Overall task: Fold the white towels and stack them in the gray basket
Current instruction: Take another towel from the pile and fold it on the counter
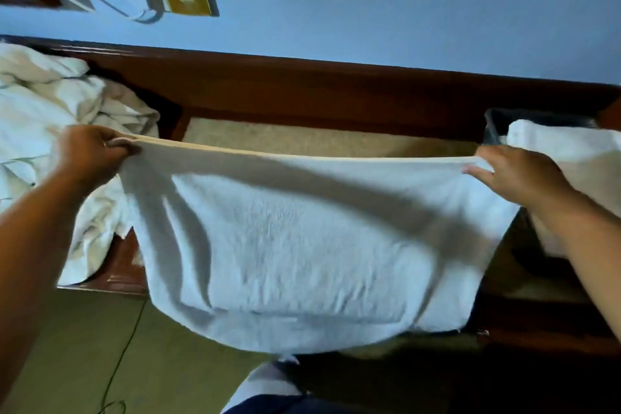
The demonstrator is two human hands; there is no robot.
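Left hand (94, 153) and right hand (514, 175) each pinch a top corner of the towel (295, 245), stretched taut mid-air so it hangs flat for folding. Basket (497, 128) at right, folded towel inside.

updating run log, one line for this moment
white towel spread | left hand grips top corner | right hand grips other corner | gray basket holds folded towel

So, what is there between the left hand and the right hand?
In the head view, the white towel spans that stretch: the left hand and right hand pinch its upper corners, the top edge taut between them.
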